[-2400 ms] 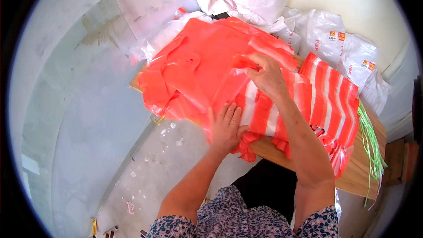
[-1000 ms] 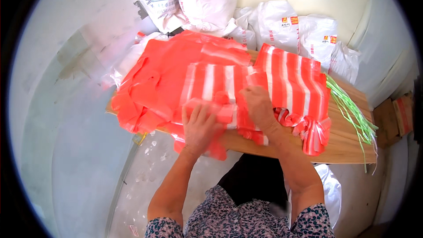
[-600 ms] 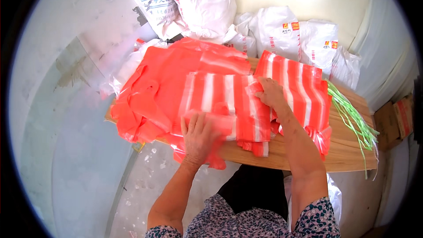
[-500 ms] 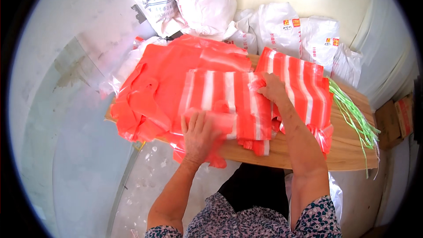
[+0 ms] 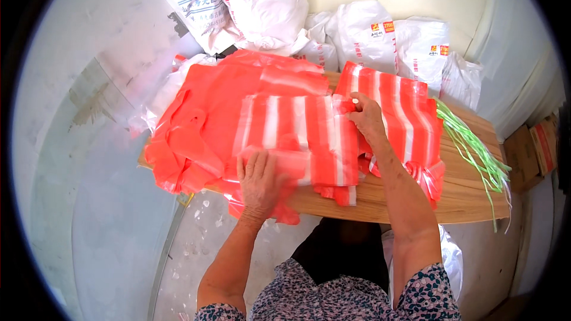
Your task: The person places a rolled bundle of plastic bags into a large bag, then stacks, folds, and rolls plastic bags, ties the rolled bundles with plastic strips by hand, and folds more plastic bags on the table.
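Note:
A stack of red-and-white striped plastic bags (image 5: 291,122) lies in front of me on the wooden table. My left hand (image 5: 260,181) rests flat near the stack's lower left, fingers stretched over the thin red film. At the upper right corner of the stack, my right hand (image 5: 367,120) pinches the bag edge between thumb and fingers. Plain red plastic bags (image 5: 208,104) are heaped to the left, partly under the striped ones. A second striped stack (image 5: 399,107) lies just right of my right hand, its lower end bunched up.
Green plastic strings (image 5: 473,142) hang over the right end of the wooden table (image 5: 380,205). Full white sacks (image 5: 366,35) stand along the far side. Cardboard boxes (image 5: 526,154) are at the far right. A white bag (image 5: 450,255) sits below the table's near edge.
The view has shifted slightly, moving the scene left. My right hand has slid a little at the corner, its thumb and fingers now around the red edge. My left hand stays on the film.

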The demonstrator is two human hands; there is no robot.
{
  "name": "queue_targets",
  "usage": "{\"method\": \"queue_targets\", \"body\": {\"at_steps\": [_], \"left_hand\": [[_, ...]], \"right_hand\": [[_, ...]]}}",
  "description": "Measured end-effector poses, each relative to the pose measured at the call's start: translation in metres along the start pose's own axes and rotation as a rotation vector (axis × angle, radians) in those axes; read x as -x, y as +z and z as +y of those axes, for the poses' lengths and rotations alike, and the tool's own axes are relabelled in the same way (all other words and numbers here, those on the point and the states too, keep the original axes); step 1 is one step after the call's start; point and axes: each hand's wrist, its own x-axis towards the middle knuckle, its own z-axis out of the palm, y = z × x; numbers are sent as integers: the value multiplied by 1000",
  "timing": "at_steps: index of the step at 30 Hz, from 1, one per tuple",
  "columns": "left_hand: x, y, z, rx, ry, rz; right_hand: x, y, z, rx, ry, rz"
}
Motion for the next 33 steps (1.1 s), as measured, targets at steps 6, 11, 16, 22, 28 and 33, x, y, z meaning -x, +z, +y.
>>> {"method": "queue_targets", "body": {"at_steps": [6,11,16,22,28,33], "left_hand": [[1,0,0,6,-4,4],[-2,0,1,26,8,24],[-24,-14,18,104,-6,106],[-55,-13,70,1049,-346,17],[-70,-27,93,1284,-531,-62],[-70,-24,91,1334,-475,-107]], "right_hand": [[19,-10,-27,-583,143,-23],[27,-18,-28,-621,176,-83],[55,-18,-54,-624,136,-72],[85,-16,-62,-614,32,-93],[94,-6,-46,-566,-28,-39],[100,-6,-41,-498,-57,-60]]}}
